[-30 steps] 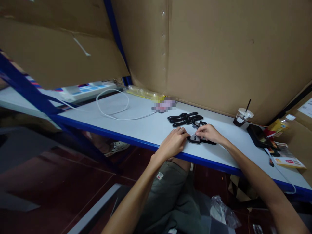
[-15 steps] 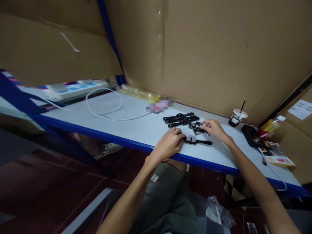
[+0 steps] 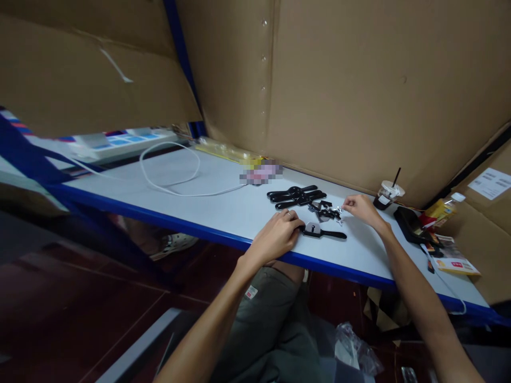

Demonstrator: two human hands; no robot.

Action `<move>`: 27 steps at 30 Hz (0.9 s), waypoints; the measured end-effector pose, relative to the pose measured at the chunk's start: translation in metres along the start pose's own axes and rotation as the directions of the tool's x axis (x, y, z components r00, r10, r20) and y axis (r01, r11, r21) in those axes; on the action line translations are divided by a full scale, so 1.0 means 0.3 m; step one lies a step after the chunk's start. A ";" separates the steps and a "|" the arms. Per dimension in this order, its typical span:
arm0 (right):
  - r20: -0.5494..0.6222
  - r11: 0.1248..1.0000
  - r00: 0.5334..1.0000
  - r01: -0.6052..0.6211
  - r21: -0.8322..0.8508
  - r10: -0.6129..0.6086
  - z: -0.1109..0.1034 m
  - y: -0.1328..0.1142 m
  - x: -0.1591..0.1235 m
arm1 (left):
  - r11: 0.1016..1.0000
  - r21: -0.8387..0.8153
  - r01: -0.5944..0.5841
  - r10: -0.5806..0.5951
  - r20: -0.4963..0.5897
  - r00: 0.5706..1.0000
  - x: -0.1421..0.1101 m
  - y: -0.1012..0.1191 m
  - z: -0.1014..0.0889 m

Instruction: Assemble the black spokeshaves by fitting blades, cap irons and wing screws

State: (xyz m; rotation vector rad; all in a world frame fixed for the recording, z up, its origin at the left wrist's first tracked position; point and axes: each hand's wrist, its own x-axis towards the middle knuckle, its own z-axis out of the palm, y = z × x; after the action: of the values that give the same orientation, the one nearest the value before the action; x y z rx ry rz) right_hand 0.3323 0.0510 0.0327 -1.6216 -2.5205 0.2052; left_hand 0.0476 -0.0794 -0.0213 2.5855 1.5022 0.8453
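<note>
A black strap with a round grey piece (image 3: 321,231) lies near the front edge of the pale bench (image 3: 223,205). My left hand (image 3: 277,235) rests curled at its left end, fingertips pressed on the strap. My right hand (image 3: 361,208) is further back and to the right, fingers pinched on a small shiny metal part at the edge of a heap of small black pieces (image 3: 326,211). Behind these, several black straps (image 3: 296,195) lie side by side.
An iced drink cup with a straw (image 3: 388,193) stands at the back right, beside a black pouch (image 3: 409,224), packets and a bottle (image 3: 445,208). A white cable (image 3: 175,181) loops across the left. Cardboard walls close the back. Blue frame bars edge the bench.
My right hand left the strap by my left hand and moved back and right to the heap of small parts, pinching one. My left hand stayed put.
</note>
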 end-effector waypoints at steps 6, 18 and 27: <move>0.203 0.999 0.979 0.027 -0.020 -0.022 -0.011 -0.023 -0.037 | 1.000 -0.005 0.002 -0.002 -0.006 1.000 -0.002 -0.004 0.001; 0.021 0.999 0.999 -0.032 0.014 0.031 0.002 -0.005 -0.012 | 1.000 -0.011 -0.003 0.003 -0.001 1.000 -0.002 -0.002 -0.003; -0.025 0.967 0.993 0.115 0.225 -0.112 0.130 -0.095 0.023 | 1.000 -0.012 -0.008 0.008 -0.011 1.000 0.000 -0.004 -0.001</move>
State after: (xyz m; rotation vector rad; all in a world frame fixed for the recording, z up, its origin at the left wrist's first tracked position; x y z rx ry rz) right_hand 0.2965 0.0440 0.0003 -1.3840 -2.4662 0.4503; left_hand 0.0467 -0.0788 -0.0215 2.5842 1.4861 0.8683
